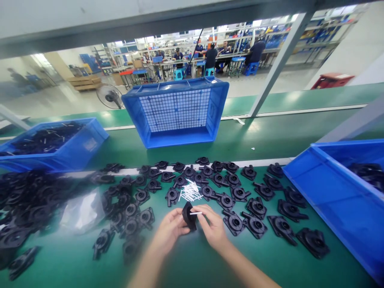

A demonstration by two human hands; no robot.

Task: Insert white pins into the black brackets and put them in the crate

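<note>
"Green worktop [186,266] up front, factory floor [285,82] behind. Seated people [211,57] at far benches, fan [109,96] back left. Grip?"

"Left hand [171,227] pinches a black part [188,216] between thumb and fingers, part tilted up on edge. Right hand [213,225] grasps a white stick [196,213] in its fingertips."

"Stick in the part?"

"One end is at the part's face (seated or only touching, can't tell from where I stand)."

"Location?"

"Middle of the near side, held above the worktop, just short of a loose pile of white sticks [191,191]."

"Other parts?"

"Similar black housings [240,193] spread out to the right, crowded and heaped to the left. Clear plastic bag [85,211] lies by the heap, contents unclear."

"Bins?"

"Three, all blue. Left bin [87,144] holds dark parts plus some white sticks. Middle bin [180,139] stands on its side past the housings, mouth facing the hands. Right bin [333,208] has dark pieces inside, too dim to sort."
</note>
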